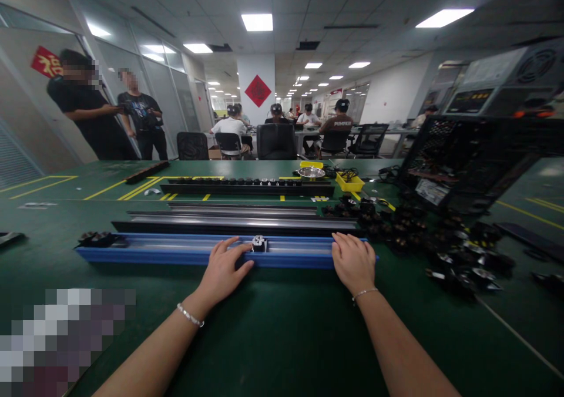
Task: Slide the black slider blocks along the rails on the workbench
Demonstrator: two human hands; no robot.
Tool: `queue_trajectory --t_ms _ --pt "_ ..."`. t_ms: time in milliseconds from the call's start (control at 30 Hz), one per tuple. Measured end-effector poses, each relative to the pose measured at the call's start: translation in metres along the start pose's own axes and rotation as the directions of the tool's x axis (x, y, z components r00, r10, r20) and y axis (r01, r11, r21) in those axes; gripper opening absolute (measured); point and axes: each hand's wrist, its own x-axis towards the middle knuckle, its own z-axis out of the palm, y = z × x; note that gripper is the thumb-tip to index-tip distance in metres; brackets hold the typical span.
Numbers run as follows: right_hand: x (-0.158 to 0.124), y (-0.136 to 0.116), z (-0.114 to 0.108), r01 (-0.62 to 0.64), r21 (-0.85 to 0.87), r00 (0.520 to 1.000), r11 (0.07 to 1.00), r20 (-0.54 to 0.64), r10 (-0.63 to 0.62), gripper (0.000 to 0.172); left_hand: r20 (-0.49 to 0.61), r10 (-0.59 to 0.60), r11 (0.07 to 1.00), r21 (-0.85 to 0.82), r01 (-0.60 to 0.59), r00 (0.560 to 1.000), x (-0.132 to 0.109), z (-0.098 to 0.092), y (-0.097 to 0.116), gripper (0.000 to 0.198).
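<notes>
A long blue channel rail (171, 256) lies crosswise on the green table before me. Inside it, near the middle, sits a small black-and-silver part (259, 244). My left hand (224, 268) reaches over the rail with its fingers apart, the index fingertip at the left side of that part. At the rail's right end, my right hand (355, 262) grips the rail, its fingers over the far edge. Several dark parts (94, 239) sit together in the rail's left end. The undersides of both hands are hidden.
Behind the blue rail lie black rails (238, 224) and a further rail (247, 188) filled with parts. To the right are a heap of dark parts (409, 226), a yellow tray (350, 182), a metal bowl (311, 172) and an open computer case (449, 162). People stand and sit beyond.
</notes>
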Motion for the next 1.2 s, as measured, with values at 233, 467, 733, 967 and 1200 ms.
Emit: queue_trajectory --t_ms 233,467,733,967,1200 --pt "-0.003 -0.01 -0.004 0.076 -0.037 0.997 0.996 -0.018 -0.077 0.039 0.043 0.039 0.999 -0.023 -0.038 0.998 -0.001 0.0 0.002 0.038" --pt "-0.016 -0.049 -0.013 0.299 0.106 0.948 0.948 0.082 -0.308 0.038 0.086 0.066 0.998 -0.012 -0.065 0.994 -0.001 -0.001 0.005 0.04" --pt "-0.025 -0.075 -0.006 0.358 0.206 0.907 0.911 0.156 -0.392 0.039 0.083 0.076 0.996 0.031 -0.079 0.994 0.0 -0.001 0.008 0.043" --pt "-0.028 -0.088 -0.004 0.382 0.213 0.871 0.899 0.242 -0.428 0.046 0.109 0.084 0.996 0.018 -0.086 0.991 0.0 -0.004 0.013 0.043" --pt "-0.029 -0.091 -0.004 0.364 0.233 0.868 0.902 0.266 -0.419 0.053 0.123 0.094 0.995 0.003 -0.095 0.988 0.0 -0.006 0.013 0.045"
